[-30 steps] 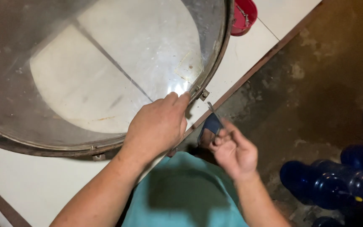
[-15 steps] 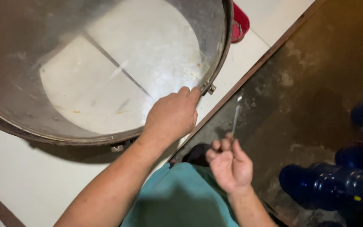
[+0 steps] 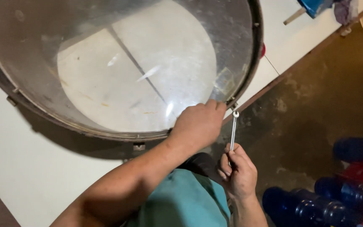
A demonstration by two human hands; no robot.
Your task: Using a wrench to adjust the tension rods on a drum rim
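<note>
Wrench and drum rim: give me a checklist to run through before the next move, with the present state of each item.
1. Right hand has a firm hold on the wrench by its lower end: ok.
2. Wrench head is seated on the small lug at the drum rim: not ok; it points up just below the lug.
3. Left hand steadies the rim beside the lug: ok.
4. Left fingers are out of the wrench's path: cannot tell; they curl over the rim close to the lug.
5. Drum rests stable on the white table: cannot tell; it overhangs the table edge.
6. Blue bottles on the floor are away from the hands: ok.
</note>
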